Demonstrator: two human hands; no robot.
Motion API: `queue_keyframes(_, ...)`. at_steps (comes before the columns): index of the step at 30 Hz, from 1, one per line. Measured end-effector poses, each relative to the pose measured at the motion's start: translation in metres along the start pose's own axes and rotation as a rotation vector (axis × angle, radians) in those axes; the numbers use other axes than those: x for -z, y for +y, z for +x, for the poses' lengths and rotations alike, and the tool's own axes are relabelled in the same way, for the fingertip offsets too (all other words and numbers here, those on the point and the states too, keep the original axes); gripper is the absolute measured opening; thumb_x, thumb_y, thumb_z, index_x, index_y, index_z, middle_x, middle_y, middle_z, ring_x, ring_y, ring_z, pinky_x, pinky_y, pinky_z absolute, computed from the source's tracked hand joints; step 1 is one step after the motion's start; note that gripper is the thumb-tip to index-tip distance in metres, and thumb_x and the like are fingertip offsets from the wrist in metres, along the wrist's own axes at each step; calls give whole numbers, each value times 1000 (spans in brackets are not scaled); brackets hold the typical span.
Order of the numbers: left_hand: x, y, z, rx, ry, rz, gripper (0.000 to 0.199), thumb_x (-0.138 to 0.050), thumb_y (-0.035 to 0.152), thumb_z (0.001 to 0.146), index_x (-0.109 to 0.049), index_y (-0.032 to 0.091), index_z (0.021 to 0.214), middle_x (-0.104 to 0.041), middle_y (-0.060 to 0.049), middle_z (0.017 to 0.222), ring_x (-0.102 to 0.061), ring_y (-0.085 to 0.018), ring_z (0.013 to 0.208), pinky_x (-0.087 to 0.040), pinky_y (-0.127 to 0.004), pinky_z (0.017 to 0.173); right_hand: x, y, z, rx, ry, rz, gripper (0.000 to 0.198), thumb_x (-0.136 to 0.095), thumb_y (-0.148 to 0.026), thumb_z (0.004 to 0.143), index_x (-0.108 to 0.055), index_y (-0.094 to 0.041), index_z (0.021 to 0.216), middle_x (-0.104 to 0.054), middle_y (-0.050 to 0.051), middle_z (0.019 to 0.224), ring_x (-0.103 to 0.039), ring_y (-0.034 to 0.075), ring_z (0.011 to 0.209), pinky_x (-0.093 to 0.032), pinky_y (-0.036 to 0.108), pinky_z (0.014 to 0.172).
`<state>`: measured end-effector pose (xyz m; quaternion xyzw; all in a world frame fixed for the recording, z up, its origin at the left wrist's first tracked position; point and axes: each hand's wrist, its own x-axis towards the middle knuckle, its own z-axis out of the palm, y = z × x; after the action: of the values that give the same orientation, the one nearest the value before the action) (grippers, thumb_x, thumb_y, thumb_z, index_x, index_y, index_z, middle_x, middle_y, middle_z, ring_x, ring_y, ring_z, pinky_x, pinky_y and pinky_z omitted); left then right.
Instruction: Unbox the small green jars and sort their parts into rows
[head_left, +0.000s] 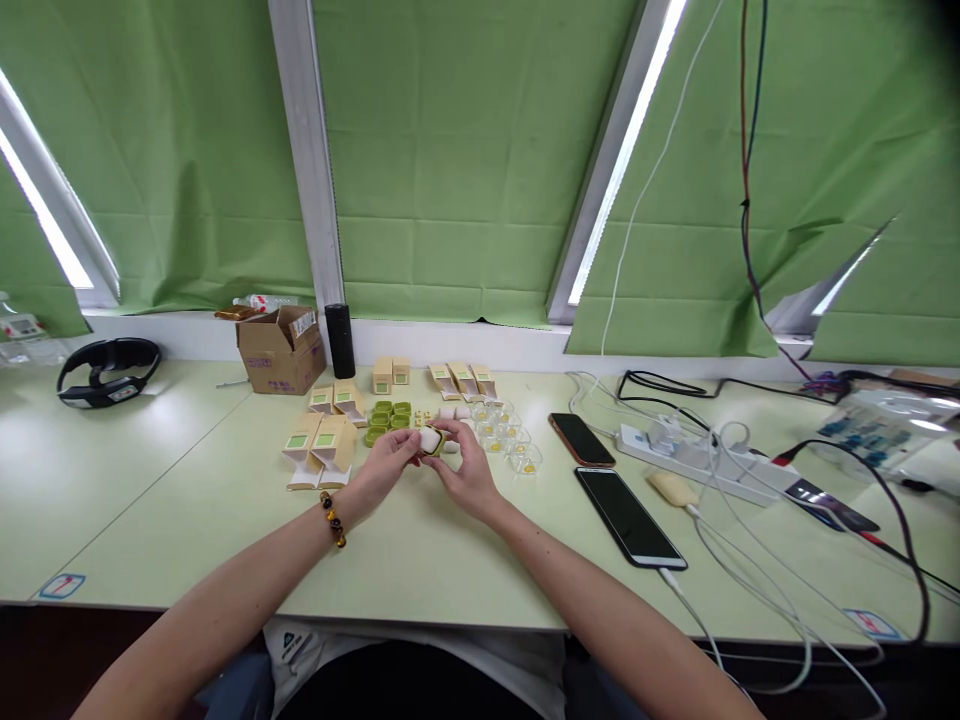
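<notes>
Between my hands, just above the table, is a small green square case [430, 441] with a white rounded piece showing in it. The fingers of my left hand [388, 460] pinch its left side, and my right hand [466, 468] grips it from the right. Just behind my left hand stand several empty-looking green square cases [379, 420]. Small yellowish pieces [422, 416] and white pieces [453, 412] lie beyond my fingers. To the right of my right hand are several clear plastic cups [510, 436] with yellow in them.
Small open beige boxes [322, 445] stand left, with more beige boxes [463, 381] behind. Farther back are a cardboard box [281, 355] and a black cylinder [340, 342]. Two phones [630, 517], a power strip [697, 465] and tangled cables occupy the right. A black headset [109, 372] lies far left.
</notes>
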<state>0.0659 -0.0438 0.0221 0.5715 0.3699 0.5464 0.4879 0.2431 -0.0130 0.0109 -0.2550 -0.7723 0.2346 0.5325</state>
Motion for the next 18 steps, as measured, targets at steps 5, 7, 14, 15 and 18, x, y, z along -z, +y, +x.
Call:
queue_keyframes(5, 0, 1, -4, 33, -45, -78, 47, -63, 62, 95, -70, 16, 99, -71, -10, 90, -67, -20, 84, -54, -35, 83, 6, -3, -3, -13, -63, 65, 41, -64, -27, 94, -55, -26, 134, -65, 9, 131, -62, 26, 123, -50, 46, 108)
queue_keyframes(7, 2, -1, -4, 21, -24, 2, 47, -61, 63, 96, -70, 16, 99, -71, -10, 93, -67, -20, 86, -54, -35, 82, 7, -4, -4, -16, -78, 97, 40, -62, -28, 95, -54, -27, 135, -64, 9, 132, -61, 26, 124, -50, 46, 110)
queue_keyframes(14, 11, 2, -5, -344, 164, 524, 37, -62, 40, 98, -57, 23, 131, -66, -13, 128, -61, -26, 120, -51, -43, 99, 7, -5, -3, -100, -105, 240, 46, -59, -44, 100, -52, -30, 143, -56, 11, 145, -57, 27, 133, -49, 44, 113)
queue_keyframes(15, 12, 4, -7, -421, 175, 612, 37, -62, 35, 98, -56, 24, 133, -64, -13, 132, -59, -27, 124, -50, -45, 101, 6, -5, -2, -118, -104, 280, 50, -61, -47, 99, -51, -30, 145, -56, 11, 146, -57, 27, 135, -49, 43, 114)
queue_keyframes(18, 9, 9, -12, -601, 162, 838, 43, -63, 24, 96, -55, 25, 137, -57, -14, 139, -50, -30, 134, -46, -53, 111, 3, -5, -1, -179, -80, 433, 60, -71, -51, 93, -48, -31, 145, -63, 10, 134, -63, 25, 125, -52, 42, 109)
